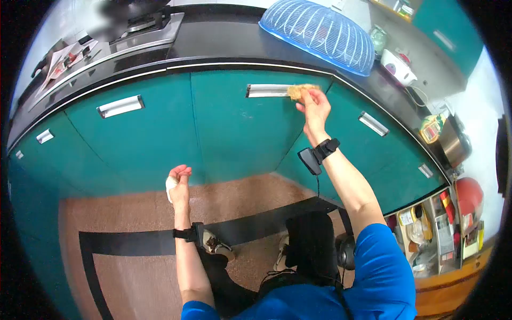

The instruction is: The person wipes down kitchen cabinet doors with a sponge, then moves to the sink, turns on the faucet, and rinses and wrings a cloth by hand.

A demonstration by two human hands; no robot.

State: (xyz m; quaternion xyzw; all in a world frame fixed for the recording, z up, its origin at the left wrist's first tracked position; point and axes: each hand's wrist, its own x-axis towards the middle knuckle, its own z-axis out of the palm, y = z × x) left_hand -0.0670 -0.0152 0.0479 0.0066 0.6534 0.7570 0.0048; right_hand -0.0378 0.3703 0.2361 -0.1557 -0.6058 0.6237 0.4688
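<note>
My right hand [314,106] is closed on a tan, rough-textured scrubber [302,91], which lies against the right end of a silver recessed handle [266,90] on a teal cabinet door [242,133]. Low at the left, in front of the cabinets, my left hand [180,181] has its fingers curled together. Something white [171,186] shows at its palm side; what it is cannot be made out. Each wrist wears a black strap with a small device.
A blue mesh food cover [320,34] sits on the black counter [221,40]. A gas stove [144,26] is at the upper left. At the right are a white container [398,68], a metal pot [454,143] and an open shelf of packages [426,234].
</note>
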